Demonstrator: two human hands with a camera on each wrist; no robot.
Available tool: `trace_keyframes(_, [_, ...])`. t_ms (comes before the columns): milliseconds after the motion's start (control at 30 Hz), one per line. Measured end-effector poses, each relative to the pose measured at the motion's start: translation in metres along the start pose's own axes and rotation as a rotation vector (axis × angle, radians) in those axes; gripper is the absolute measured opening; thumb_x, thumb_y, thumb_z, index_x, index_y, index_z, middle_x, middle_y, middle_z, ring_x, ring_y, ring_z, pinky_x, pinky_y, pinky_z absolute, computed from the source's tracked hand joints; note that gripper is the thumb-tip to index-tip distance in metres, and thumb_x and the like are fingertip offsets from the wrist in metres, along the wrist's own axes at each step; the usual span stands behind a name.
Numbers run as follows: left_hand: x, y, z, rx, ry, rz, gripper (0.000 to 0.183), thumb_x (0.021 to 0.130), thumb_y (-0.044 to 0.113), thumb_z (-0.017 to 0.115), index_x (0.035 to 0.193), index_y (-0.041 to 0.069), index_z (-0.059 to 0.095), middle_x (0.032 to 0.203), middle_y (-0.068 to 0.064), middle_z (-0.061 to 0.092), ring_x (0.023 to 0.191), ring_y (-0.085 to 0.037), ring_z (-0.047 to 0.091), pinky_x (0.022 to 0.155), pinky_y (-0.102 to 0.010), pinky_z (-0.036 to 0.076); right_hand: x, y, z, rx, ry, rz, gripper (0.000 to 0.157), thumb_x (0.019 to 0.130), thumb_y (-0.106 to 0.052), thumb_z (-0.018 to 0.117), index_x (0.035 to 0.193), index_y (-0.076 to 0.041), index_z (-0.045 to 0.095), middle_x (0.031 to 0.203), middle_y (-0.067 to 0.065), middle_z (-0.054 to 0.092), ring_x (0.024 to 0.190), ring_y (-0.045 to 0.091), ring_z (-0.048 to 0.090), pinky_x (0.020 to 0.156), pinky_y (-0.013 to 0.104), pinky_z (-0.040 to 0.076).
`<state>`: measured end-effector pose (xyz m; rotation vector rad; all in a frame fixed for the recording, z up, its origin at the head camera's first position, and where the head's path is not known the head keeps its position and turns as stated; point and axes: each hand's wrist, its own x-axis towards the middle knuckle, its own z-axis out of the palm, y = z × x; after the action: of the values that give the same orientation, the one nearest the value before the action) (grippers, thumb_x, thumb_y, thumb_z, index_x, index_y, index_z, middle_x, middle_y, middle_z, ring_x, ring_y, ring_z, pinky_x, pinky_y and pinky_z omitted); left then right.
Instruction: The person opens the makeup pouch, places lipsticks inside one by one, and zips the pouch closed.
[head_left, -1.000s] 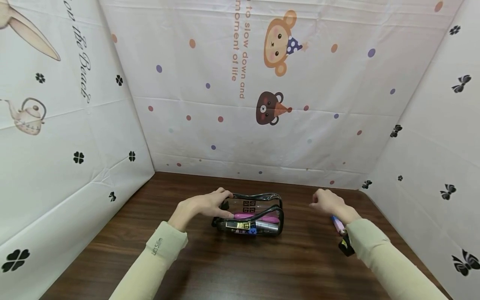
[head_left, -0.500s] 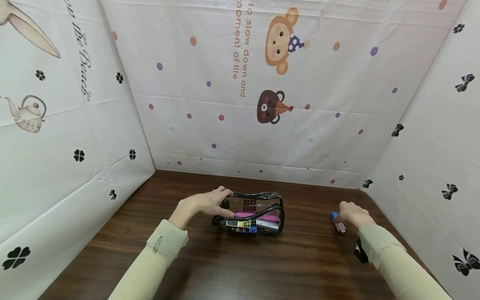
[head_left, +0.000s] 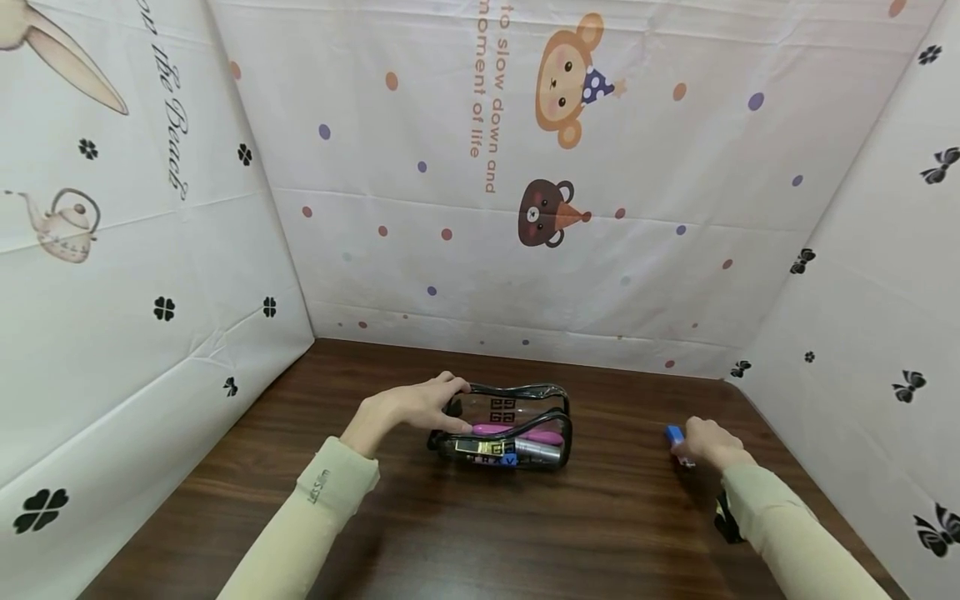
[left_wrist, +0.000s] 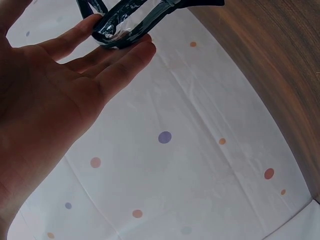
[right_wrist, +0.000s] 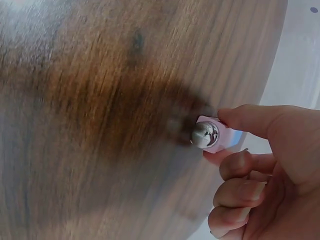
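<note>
A clear pouch with black trim [head_left: 502, 408] lies on the wooden table, left of centre. At its left end my left hand [head_left: 416, 404] holds the trim, thumb at the front and fingers over the top edge. In the left wrist view, the black trim [left_wrist: 120, 37] sits between thumb and fingers. Inside the pouch show a pink rod-shaped item [head_left: 540, 436] and a silver cylinder [head_left: 536, 452]. To the right, my right hand [head_left: 708, 442] pinches a small pink-and-blue item with a rounded silver end [right_wrist: 218, 142] between thumb and forefinger; its exact kind is unclear.
The dark wooden table [head_left: 487, 525] is walled by printed white cloth [head_left: 360, 275] at the back and both sides. A black device [head_left: 726, 521] is worn under the right wrist. The right hand is near the right wall.
My right hand has moved right and toward me, down onto the pink-and-blue item, and now pinches it. The left hand stays on the pouch. The head view has shifted slightly.
</note>
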<state>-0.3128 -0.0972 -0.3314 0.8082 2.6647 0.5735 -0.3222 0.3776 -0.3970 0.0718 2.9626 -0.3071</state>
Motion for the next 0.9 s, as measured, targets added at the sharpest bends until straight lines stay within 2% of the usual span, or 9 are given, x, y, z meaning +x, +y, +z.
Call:
trace_keyframes(200, [0.000, 0.000, 0.001, 0.025, 0.014, 0.003, 0.064, 0.091, 0.042, 0.064, 0.142, 0.011, 0.041, 0.140, -0.015, 0.040, 0.122, -0.027, 0.050, 0.100, -0.047, 0.043, 0.000, -0.006, 0.000, 0.009, 0.004, -0.006, 0.016, 0.088, -0.015, 0.058, 0.076, -0.005, 0.057, 0.069, 0.008, 0.054, 0.062, 0.020, 0.050, 0.056, 0.035, 0.036])
trace_keyframes(400, [0.001, -0.001, 0.001, 0.024, 0.014, 0.010, 0.066, 0.091, 0.043, 0.064, 0.143, 0.009, 0.040, 0.141, -0.015, 0.039, 0.123, -0.028, 0.050, 0.101, -0.047, 0.043, 0.002, -0.017, -0.001, 0.029, 0.046, -0.050, 0.020, 0.091, -0.019, 0.059, 0.085, 0.000, 0.056, 0.071, 0.008, 0.055, 0.061, 0.020, 0.050, 0.053, 0.033, 0.036])
trace_keyframes(633, [0.000, 0.000, 0.001, 0.016, 0.014, 0.003, 0.068, 0.091, 0.043, 0.064, 0.144, 0.009, 0.040, 0.141, -0.013, 0.039, 0.124, -0.027, 0.049, 0.101, -0.047, 0.043, 0.007, -0.036, -0.009, 0.022, 0.092, -0.081, 0.025, 0.090, -0.022, 0.060, 0.071, -0.007, 0.065, 0.063, 0.004, 0.059, 0.058, 0.018, 0.050, 0.053, 0.034, 0.036])
trace_keyframes(900, [0.000, 0.000, 0.001, 0.019, 0.016, -0.011, 0.066, 0.091, 0.044, 0.064, 0.143, 0.012, 0.040, 0.141, -0.010, 0.039, 0.124, -0.026, 0.049, 0.101, -0.047, 0.043, 0.009, -0.060, -0.018, 0.025, 0.116, -0.129, 0.024, 0.091, -0.026, 0.062, 0.075, -0.009, 0.068, 0.070, 0.003, 0.065, 0.061, 0.018, 0.054, 0.052, 0.034, 0.039])
